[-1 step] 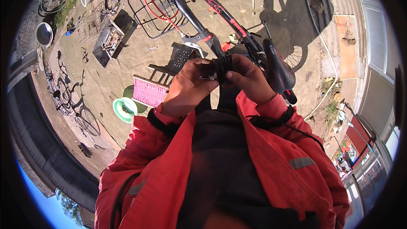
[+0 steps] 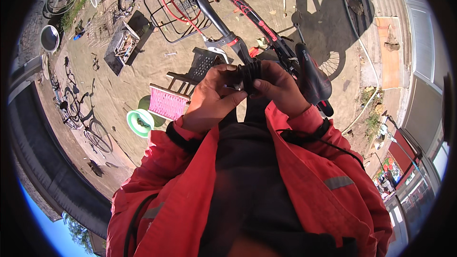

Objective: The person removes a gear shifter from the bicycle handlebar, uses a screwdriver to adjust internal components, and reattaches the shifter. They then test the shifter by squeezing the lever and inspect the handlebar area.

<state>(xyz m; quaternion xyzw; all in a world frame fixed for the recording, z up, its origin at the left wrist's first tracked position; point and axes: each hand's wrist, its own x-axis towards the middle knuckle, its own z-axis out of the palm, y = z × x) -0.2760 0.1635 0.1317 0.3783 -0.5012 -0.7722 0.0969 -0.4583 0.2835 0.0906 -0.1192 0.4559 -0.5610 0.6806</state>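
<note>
Both my hands meet at a black ringed part point(image 2: 249, 77) near the lower end of the black bicycle fork tube point(image 2: 219, 24). My left hand point(image 2: 212, 97) holds it from the left, thumb pressed toward its lower side. My right hand point(image 2: 281, 90) grips the same part from the right with thumb and fingers. The part's exact shape is partly hidden by my fingers. The bicycle's red-and-black frame point(image 2: 252, 19) runs beside the tube, down to a black saddle point(image 2: 310, 74) at my right.
Behind my hands lie a black crate point(image 2: 204, 62) and wire basket point(image 2: 154, 12). Left are a pink woven stool point(image 2: 166, 100), green basin point(image 2: 133, 124), tool box point(image 2: 113, 57) and another bicycle point(image 2: 71, 100). A hose point(image 2: 371, 52) runs along the right, beside boards and a wall.
</note>
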